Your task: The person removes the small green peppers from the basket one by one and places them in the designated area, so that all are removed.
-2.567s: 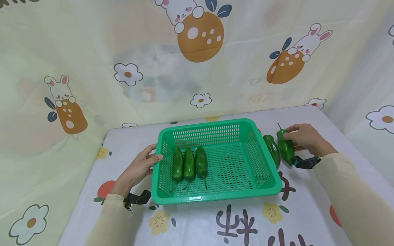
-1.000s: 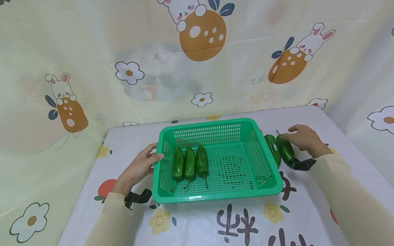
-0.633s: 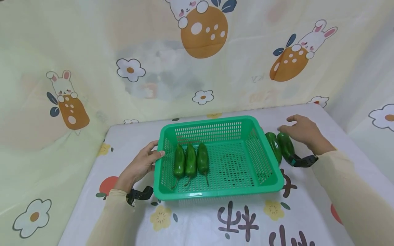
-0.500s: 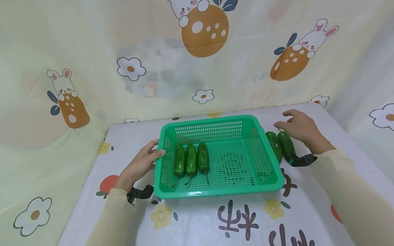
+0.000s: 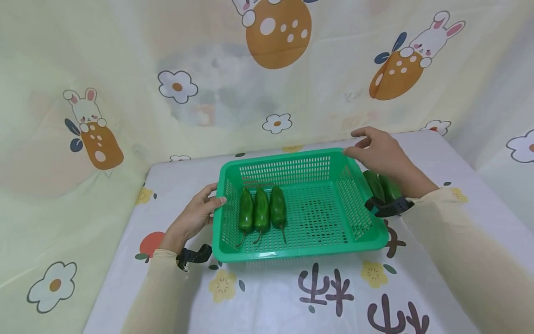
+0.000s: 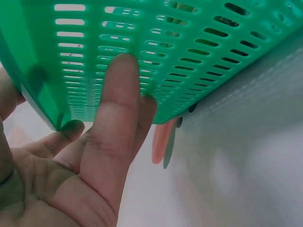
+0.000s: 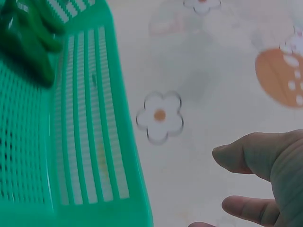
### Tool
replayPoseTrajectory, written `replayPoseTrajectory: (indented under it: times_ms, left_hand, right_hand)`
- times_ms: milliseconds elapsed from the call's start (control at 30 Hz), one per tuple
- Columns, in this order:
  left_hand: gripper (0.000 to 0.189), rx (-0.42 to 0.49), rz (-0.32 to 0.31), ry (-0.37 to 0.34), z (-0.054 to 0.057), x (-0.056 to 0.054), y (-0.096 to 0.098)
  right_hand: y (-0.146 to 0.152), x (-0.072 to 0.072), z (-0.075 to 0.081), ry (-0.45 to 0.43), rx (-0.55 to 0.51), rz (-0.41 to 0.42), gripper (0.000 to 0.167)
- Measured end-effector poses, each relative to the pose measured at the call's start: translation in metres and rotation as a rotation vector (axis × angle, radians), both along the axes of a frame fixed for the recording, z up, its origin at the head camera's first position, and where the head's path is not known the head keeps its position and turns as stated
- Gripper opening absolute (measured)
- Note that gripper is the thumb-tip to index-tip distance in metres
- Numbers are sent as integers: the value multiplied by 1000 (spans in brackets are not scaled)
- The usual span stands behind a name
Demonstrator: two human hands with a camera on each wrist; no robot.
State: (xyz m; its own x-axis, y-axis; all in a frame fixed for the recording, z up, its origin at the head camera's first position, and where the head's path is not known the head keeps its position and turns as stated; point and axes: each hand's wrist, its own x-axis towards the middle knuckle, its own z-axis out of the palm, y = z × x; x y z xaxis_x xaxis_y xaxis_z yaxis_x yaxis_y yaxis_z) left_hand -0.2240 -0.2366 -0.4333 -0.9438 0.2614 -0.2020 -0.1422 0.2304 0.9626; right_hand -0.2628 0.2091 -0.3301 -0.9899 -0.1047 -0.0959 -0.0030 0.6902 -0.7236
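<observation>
A green plastic basket (image 5: pixel 321 248) sits in the middle of the table in the head view. Three green peppers (image 5: pixel 262 211) lie side by side at its left end, stems toward me. My left hand (image 5: pixel 196 213) grips the left rim, thumb on top; the left wrist view shows its fingers (image 6: pixel 120 90) against the slotted outer wall. Over the far right corner hovers my right hand (image 5: pixel 381 155), thumb and fingers apart with nothing between them. Beyond the right wall, two more green peppers (image 5: pixel 374 184) are partly covered by my right wrist and its strap.
A white cloth printed with flowers and dark characters covers the table (image 5: pixel 258 297). Behind and beside it hang patterned curtains (image 5: pixel 233 102), the back one close to the far table edge.
My right hand has let go of the outermost pepper at the right, now lying beside its neighbour, and has moved up and left to the basket's far corner. The left hand keeps its grip.
</observation>
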Motion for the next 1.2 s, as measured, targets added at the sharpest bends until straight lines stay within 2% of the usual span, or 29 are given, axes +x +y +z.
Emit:
replayPoseTrajectory:
  times_ms: [167,467,933,1200]
  left_hand:
    - [61,5,0,-4,1,0,0]
    - [62,14,10,-13,-1,0,-1]
    - [61,13,3,-16,1,-1,0]
    - [60,19,8,-26,1,0,-1]
  right_hand:
    - [-26,1,1,-8,-78,50,69]
    - [-65,-7,-8,-112,-198,111,65]
    - [-99,-24,-40,-279,-284,177,68]
    - [-118,-27,-54,-427,-319,219,70]
